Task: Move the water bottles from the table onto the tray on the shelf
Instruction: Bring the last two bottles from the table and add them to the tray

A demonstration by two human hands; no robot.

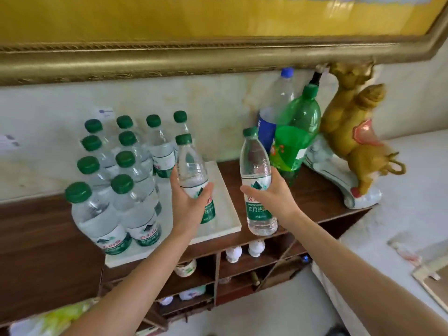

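A person's left hand (188, 202) wraps its fingers around a green-capped water bottle (194, 175), held upright over the open right part of the white tray (228, 190) on the dark wooden shelf (315, 190). At three o'clock from it, the right hand (274, 197) grips a second bottle (257, 180) at its label, just beyond the tray's right edge and above the shelf's front lip. Ten more green-capped bottles (121, 190) stand grouped at nine o'clock, filling the tray's left side. At one o'clock, a large green bottle (297, 132), a blue-capped bottle (276, 105) and a golden figurine (351, 132) stand against the wall.
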